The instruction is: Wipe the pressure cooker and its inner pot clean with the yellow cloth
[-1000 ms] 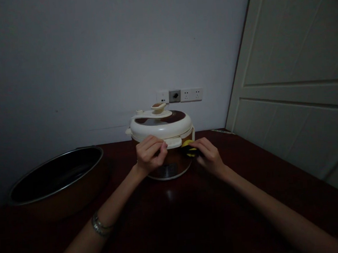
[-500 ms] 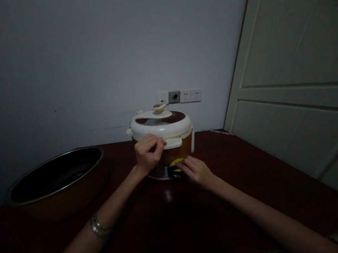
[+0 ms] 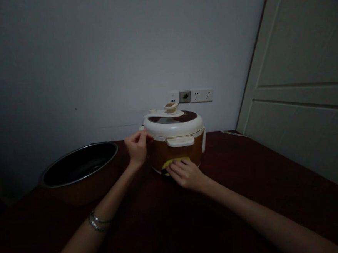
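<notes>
Bench (image 3: 236, 183): dark red, carrying an open pan (image 3: 83, 188) at left and a lidded cooker (image 3: 161, 150) straight ahead.

Cooker, judged from build: heavy, rigid, the brown side smooth and likely slippery; the pale lid (image 3: 173, 128) could scuff or crack if knocked. Best hold for lifting: probably both hands low on opposite sides; the white front ledge (image 3: 180, 142) gives a grip for steadying, the knob (image 3: 171, 107) likely suits the lid alone. Position: just beyond both hands, upright.

Left hand (image 3: 137, 146): fingers curled, thumb and fingertips drawn together beside the cooker's left flank, close to the lid seam. Cannot tell whether it grips or touches anything.

Right hand (image 3: 186, 175): grasping the cloth (image 3: 168, 163), fingers bent over it, at the cooker's lower front, below the ledge.

Cloth: yellow with black; presumably light, soft, limp, not fragile. Best taken under spread fingers. Lies between right fingers and cooker; yellow edge shows above the fingers, black part at their left.
</notes>
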`<move>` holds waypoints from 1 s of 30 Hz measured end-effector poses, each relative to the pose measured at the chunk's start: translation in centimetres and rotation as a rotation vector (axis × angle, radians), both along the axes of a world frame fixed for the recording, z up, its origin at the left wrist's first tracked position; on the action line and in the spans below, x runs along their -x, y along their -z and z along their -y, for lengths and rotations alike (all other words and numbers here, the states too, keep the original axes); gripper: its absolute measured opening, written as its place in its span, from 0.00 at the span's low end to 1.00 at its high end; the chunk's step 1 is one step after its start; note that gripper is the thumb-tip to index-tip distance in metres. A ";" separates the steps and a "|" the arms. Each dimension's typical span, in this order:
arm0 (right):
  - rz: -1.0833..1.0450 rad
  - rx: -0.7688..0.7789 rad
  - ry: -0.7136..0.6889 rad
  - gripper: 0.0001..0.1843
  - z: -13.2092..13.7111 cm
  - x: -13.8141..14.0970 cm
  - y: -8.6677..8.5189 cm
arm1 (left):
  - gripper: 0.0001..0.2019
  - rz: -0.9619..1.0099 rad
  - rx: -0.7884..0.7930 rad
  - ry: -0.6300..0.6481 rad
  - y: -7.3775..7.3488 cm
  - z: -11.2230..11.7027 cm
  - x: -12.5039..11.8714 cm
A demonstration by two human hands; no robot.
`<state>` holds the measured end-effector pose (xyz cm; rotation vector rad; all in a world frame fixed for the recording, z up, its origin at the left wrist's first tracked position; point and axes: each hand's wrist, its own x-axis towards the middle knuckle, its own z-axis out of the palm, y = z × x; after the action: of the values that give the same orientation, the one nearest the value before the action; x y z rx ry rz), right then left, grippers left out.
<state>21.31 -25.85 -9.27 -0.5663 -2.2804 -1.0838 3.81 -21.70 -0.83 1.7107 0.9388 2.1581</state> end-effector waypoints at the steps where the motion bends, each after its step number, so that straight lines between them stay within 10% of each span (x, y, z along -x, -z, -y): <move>1: -0.021 -0.034 0.010 0.14 -0.2 0.4 -1.3 | 0.16 0.038 0.024 0.006 0.1 -0.3 0.2; 5: -0.076 -0.101 0.012 0.14 -1.5 2.7 -3.1 | 0.14 0.156 0.130 0.001 0.4 -1.5 1.0; 12: 0.125 0.062 0.000 0.10 -1.5 5.2 3.8 | 0.14 0.160 0.171 -0.060 0.8 -2.4 3.9; 20: -0.056 -0.082 0.125 0.17 -4.6 8.9 -6.5 | 0.12 0.227 0.221 -0.114 0.8 -3.8 6.5; 22: -0.029 -0.081 0.142 0.18 -5.2 9.8 -5.1 | 0.12 0.223 0.222 -0.114 0.8 -3.8 6.8; 27: 0.091 -0.002 0.180 0.22 -4.7 9.5 4.4 | 0.13 0.189 0.213 -0.100 1.3 -3.1 8.0; 30: 0.127 -0.012 0.144 0.19 -4.5 8.9 4.8 | 0.14 0.128 0.211 -0.114 1.7 -2.7 8.6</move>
<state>12.44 -21.31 -14.06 -0.6833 -2.3700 -1.2332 -4.81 -19.03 -2.49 1.4363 1.2060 2.1204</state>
